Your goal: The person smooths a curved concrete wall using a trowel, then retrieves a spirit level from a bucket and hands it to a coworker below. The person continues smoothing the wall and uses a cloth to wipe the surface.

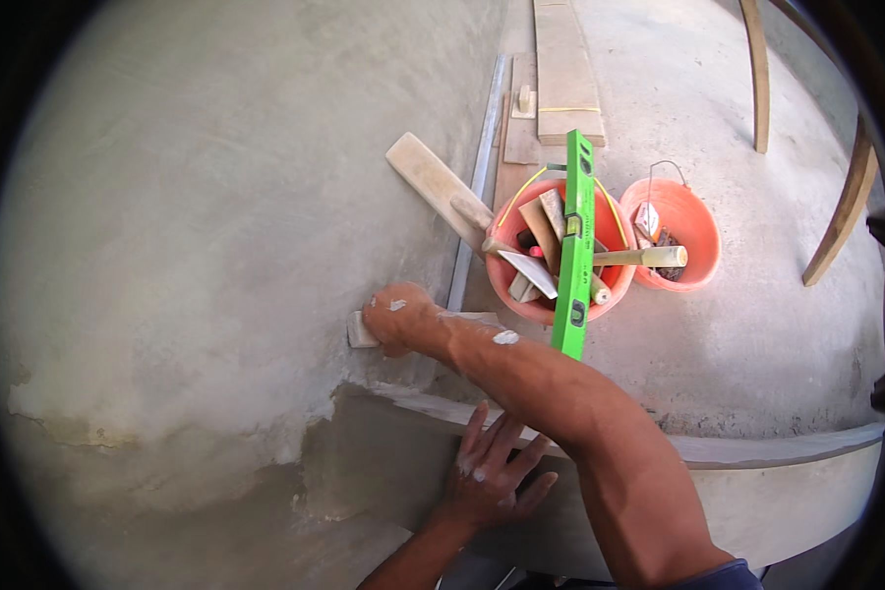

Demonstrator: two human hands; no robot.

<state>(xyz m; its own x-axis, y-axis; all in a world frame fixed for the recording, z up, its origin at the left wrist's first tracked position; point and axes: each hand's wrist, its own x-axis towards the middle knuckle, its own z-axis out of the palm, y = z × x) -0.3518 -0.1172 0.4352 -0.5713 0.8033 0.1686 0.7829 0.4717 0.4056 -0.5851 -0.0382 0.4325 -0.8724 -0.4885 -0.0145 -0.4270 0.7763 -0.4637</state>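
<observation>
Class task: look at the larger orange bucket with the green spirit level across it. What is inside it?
Inside the larger orange plastic bucket stand wooden-handled tools: flat wooden pieces, a trowel blade and a hammer-like wooden handle. The long green spirit level lies across them. The bucket's bottom and the tools' lower ends are covered.

Right hand (400, 317) closed on a small float (362, 330), pressed to the plastered wall (197, 216). Left of and above the hand: open wall face, nothing standing in the way. Just right of the hand: metal straightedge (474, 197) and wooden float (441, 189) leaning at the wall foot. Further right: orange bucket (551, 254) crammed with tools, green level (575, 246) sticking out, second orange bucket (677, 234) touching it. Below the hand: ledge edge (757, 450), with left hand (492, 472) flat against it. Beyond the buckets: open floor, planks (563, 69) further off
</observation>
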